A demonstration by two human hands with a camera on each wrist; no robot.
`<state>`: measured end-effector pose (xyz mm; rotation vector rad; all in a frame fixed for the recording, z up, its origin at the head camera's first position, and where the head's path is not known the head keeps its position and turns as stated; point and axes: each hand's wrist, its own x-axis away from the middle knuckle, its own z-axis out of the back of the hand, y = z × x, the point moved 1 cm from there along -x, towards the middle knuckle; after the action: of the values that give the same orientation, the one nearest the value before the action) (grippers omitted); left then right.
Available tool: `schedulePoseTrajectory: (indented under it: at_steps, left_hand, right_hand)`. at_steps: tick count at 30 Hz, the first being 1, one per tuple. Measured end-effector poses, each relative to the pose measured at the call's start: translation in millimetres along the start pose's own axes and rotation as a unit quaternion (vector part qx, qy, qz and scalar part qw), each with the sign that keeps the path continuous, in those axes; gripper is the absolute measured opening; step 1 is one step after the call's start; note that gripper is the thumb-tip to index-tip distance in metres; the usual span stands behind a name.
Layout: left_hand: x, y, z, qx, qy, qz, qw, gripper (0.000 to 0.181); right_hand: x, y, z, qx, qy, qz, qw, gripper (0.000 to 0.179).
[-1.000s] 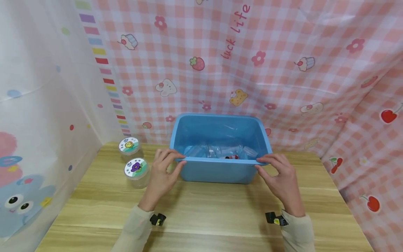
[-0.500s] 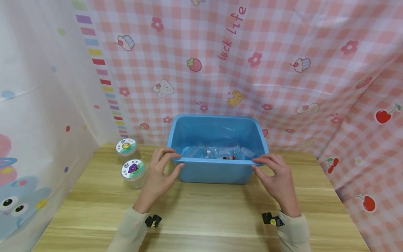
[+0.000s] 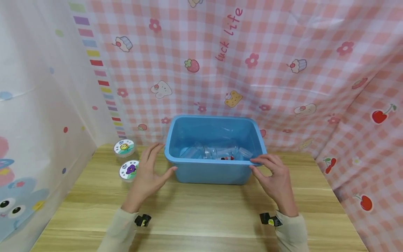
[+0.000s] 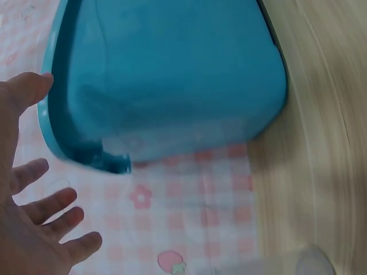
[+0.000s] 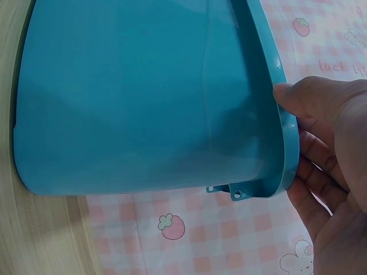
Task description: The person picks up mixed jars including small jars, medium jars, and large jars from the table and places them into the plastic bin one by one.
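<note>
A blue plastic bin stands upright on the wooden table. Inside it lie several clear plastic jars, partly hidden by the front wall. My right hand pinches the rim at the bin's front right corner; in the right wrist view the thumb presses the outer side while the fingers reach over the edge. At the front left corner my left hand is spread, its thumb right at the rim and the other fingers apart from it.
Two clear jars with printed lids stand at the left, the rear one with a yellow flower, the front one with a purple flower and partly behind my left hand. Pink checked cloth hangs behind the table.
My left hand has let go of the bin's rim and moved left, its fingers spreading and now covering part of the front jar. The right hand keeps its hold. The view has shifted slightly.
</note>
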<state>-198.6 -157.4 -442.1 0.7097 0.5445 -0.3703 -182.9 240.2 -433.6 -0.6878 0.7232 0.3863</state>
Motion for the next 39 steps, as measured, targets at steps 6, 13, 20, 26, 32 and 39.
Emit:
schedulePoseTrajectory:
  at_steps: [6,13,20,26,32,39]
  left_hand:
    - [4.4,-19.6,8.0,-0.024,0.032,0.009,0.9991,0.090]
    - [11.2,-40.4,18.1,-0.020,0.053,0.044,0.9974,0.093]
    - [21.0,-60.7,24.1,-0.006,0.069,0.101,0.9925,0.100]
    - [30.3,-72.3,26.6,0.020,0.054,0.159,0.9856,0.104]
    - [38.3,-81.7,27.2,0.046,0.023,0.239,0.9696,0.109]
    - [49.4,-96.0,23.2,0.112,0.020,0.311,0.9436,0.115]
  right_hand:
    - [0.3,-1,0,0.001,-0.003,-0.007,1.0000,0.022]
    - [-0.6,-2,0,0.004,-0.002,-0.008,1.0000,0.022]
    - [-0.4,-1,0,0.004,-0.002,-0.013,0.9999,0.022]
    - [-0.4,0,1,0.004,-0.003,-0.014,0.9999,0.022]
    - [-0.4,-1,1,0.000,-0.001,-0.013,0.9999,0.022]
    - [-0.8,-1,1,-0.002,-0.002,-0.013,0.9999,0.021]
